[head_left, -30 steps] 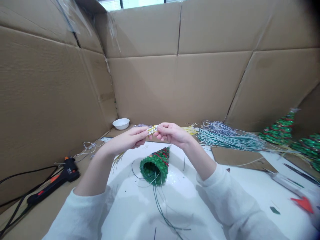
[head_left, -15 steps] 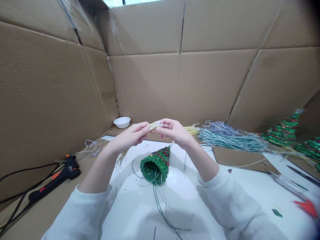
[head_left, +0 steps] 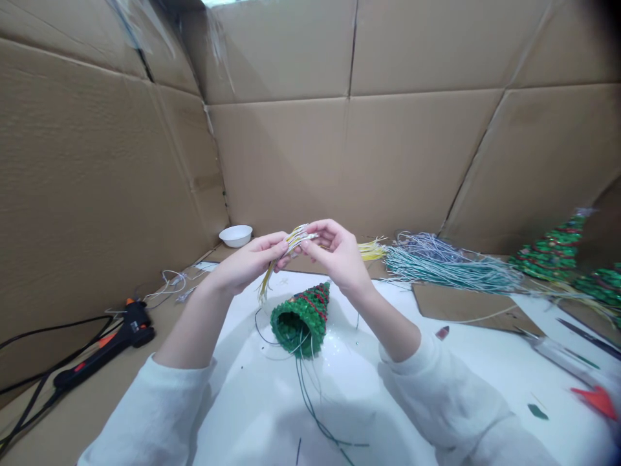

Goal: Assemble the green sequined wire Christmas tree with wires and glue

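My left hand (head_left: 255,257) is closed on a small bundle of yellow and white wires (head_left: 294,239), whose yellow ends hang down below the fingers. The fingers of my right hand (head_left: 336,252) are curled and pinch at the white ends of the same bundle. Under both hands a small green Christmas tree (head_left: 303,320) with red garland lies on its side on the white tabletop (head_left: 272,408). Its hollow base faces me, and thin dark and pale wires trail out of it toward me.
To the left lies a black glue gun (head_left: 109,346) with its cable. A white bowl (head_left: 236,235) stands at the back. Teal wires (head_left: 451,268) and purple wires (head_left: 431,246) are heaped at back right, near another tree (head_left: 553,249). Tweezers (head_left: 589,336) and a cardboard piece (head_left: 478,309) lie right.
The wire bundle has turned and fanned out, with its yellow ends now hanging beneath my left hand. My right hand has shifted slightly upward at the white ends.
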Available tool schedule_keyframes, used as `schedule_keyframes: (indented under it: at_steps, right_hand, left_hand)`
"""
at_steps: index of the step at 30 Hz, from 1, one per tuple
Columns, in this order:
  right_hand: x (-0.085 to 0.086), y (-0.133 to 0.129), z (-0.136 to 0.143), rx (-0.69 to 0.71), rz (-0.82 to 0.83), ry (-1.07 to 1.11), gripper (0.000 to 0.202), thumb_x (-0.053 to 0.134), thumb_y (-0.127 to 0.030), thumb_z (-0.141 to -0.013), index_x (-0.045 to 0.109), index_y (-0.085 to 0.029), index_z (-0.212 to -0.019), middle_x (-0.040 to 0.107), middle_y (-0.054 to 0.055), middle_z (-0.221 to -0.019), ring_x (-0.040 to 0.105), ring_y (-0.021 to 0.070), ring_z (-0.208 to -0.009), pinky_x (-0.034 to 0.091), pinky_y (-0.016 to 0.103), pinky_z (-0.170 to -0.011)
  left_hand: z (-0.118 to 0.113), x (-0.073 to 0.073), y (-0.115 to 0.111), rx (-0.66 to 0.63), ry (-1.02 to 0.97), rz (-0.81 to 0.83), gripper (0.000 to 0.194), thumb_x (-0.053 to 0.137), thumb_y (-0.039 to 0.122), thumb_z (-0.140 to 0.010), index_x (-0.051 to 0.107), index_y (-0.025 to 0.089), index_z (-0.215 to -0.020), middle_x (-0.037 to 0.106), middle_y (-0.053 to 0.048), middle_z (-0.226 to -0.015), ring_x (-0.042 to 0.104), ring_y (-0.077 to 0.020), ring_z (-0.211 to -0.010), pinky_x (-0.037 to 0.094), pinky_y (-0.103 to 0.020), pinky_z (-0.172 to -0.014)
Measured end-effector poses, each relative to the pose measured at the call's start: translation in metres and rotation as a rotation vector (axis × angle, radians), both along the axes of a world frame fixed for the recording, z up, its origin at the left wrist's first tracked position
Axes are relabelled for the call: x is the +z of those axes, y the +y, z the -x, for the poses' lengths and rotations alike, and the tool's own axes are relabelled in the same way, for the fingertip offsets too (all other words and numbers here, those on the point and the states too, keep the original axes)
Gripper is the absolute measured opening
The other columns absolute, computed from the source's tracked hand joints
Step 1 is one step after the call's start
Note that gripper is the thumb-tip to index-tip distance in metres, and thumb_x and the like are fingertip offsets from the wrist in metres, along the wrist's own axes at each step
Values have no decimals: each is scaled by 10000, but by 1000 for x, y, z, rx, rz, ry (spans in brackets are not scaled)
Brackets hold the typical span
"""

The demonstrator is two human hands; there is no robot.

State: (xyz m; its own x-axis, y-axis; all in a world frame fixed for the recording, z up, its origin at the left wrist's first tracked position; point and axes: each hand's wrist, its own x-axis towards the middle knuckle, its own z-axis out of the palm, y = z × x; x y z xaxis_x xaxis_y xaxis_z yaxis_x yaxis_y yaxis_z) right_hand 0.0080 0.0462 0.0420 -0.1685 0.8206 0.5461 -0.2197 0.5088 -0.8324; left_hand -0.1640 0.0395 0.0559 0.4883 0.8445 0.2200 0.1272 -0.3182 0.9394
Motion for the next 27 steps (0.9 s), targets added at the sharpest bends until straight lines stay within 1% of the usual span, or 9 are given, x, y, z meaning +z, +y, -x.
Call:
schedule_keyframes:
  at_steps: [3, 5, 8, 11, 15, 20, 24, 26, 27]
  right_hand:
    - [3, -6, 0, -14, -15, 20, 273, 687, -221, -683, 488, -198, -868, 621, 16, -841, 600, 115, -753, 485, 250, -670]
    - [4, -8, 0, -1, -41, 4, 290, 703, -230, -674, 487, -201, -866, 603, 11, -849, 592, 116, -781, 484, 252, -705]
    - [5, -8, 0, 5, -65, 6, 236, 697, -239, -692, 516, -196, -837, 594, 7, -838, 587, 111, -782, 484, 249, -715]
    - [5, -8, -1, 26, -67, 37, 177, 682, -213, -711, 545, -189, -820, 616, 8, -834, 599, 104, -784, 491, 244, -727]
    - [6, -5, -4, 141, -24, 44, 222, 687, -189, -706, 571, -191, -895, 656, -5, -778, 629, 102, -728, 501, 273, -760]
    - [4, 4, -7, 221, 99, 66, 151, 721, -223, -665, 595, -175, -733, 680, 5, -780, 642, 106, -694, 486, 255, -675]
    - [-1, 17, -12, 378, 283, 37, 124, 715, -251, -676, 637, -168, -725, 678, 4, -717, 634, 93, -704, 445, 206, -623]
    - [-5, 25, -16, 403, 318, -23, 133, 688, -276, -707, 664, -173, -788, 693, 15, -742, 630, 92, -720, 441, 200, -623]
    - [-7, 28, -17, 376, 305, -69, 147, 674, -285, -722, 674, -173, -818, 701, 22, -762, 626, 92, -721, 441, 201, -625]
  left_hand:
    - [-1, 1, -2, 49, 28, -103, 216, 488, 349, -877, 544, 160, -790, 425, 4, -716, 386, -117, -668, 321, -220, -617]
    - [-1, 2, -3, 84, 54, -154, 229, 482, 356, -882, 550, 159, -787, 435, -1, -723, 398, -124, -690, 316, -221, -617]
    - [-1, 2, -4, 87, 76, -189, 224, 480, 358, -886, 569, 162, -824, 433, 1, -723, 390, -123, -691, 303, -220, -606]
    - [1, 1, -2, 53, 61, -204, 210, 486, 350, -886, 582, 167, -855, 419, 6, -717, 371, -120, -678, 298, -221, -605]
    - [3, -1, 1, 0, 10, -167, 209, 491, 354, -882, 566, 167, -827, 394, 13, -710, 341, -111, -648, 286, -223, -593]
    - [2, 0, -1, 28, 47, -100, 221, 480, 352, -885, 532, 163, -784, 347, 15, -691, 307, -109, -619, 257, -229, -556]
    - [0, -1, -2, -37, 35, 45, 214, 462, 364, -885, 526, 166, -834, 287, 32, -666, 230, -94, -549, 187, -225, -491]
    - [-1, -2, 0, -5, 75, 66, 230, 453, 384, -883, 520, 170, -831, 277, 39, -650, 229, -91, -532, 180, -219, -476]
    - [-1, -3, 1, 51, 124, 32, 246, 448, 396, -882, 519, 171, -816, 287, 40, -639, 244, -92, -529, 187, -216, -472]
